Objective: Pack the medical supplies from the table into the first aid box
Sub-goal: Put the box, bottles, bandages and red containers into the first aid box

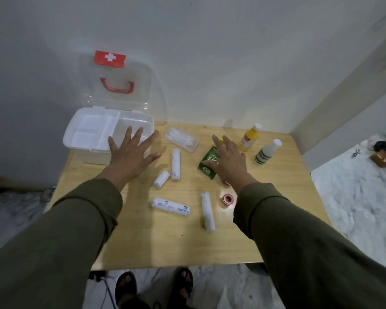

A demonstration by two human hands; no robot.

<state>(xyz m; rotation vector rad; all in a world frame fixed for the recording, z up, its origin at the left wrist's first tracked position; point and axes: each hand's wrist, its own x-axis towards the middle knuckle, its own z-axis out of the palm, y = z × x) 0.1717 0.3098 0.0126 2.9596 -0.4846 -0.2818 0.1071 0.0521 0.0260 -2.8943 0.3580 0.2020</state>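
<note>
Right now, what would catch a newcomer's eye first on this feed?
Two spread, empty hands: the left hand over the open first aid box at the table's back left, the right hand over a green carton. Behind stands the box's clear lid with its red cross; white bandage rolls lie scattered between.

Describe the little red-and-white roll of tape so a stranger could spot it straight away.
Start at the wooden table and find the person's right hand spread over a green box. Just nearer than that wrist, beside the sleeve, lies the tape roll. It is the only small round ring with a red centre; the bandage rolls nearby are long white cylinders.
</note>
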